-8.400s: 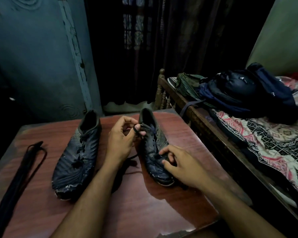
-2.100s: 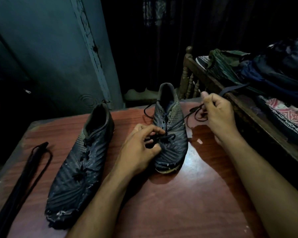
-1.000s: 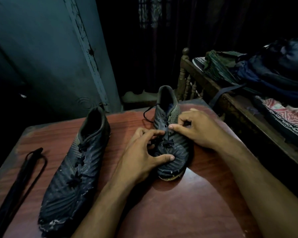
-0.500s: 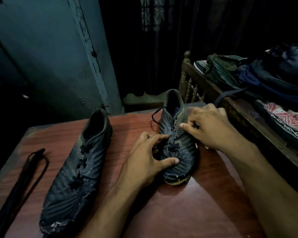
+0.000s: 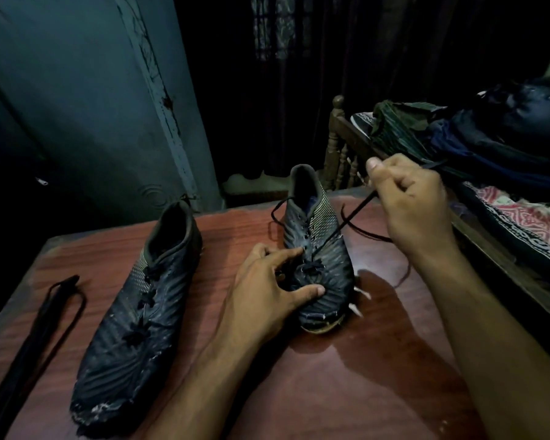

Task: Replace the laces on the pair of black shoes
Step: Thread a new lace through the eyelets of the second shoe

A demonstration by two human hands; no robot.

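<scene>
**Lace under tension, shoe lightly held**

The right shoe (image 5: 318, 265) stood mid-table (image 5: 331, 392), its lace (image 5: 346, 222) drawn taut by the right hand (image 5: 410, 204), fingers curled tight round it. The left hand (image 5: 267, 290) pressed the toe, fingers spread. A harder pull could probably drag the shoe or snag an eyelet.

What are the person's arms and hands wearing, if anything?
Nothing that shows. The left hand and right hand are bare: no gloves, rings, watch or bands visible. Both forearms are bare too, with no sleeves reaching as far as the frame shows. The dim light could hide small details.
</scene>
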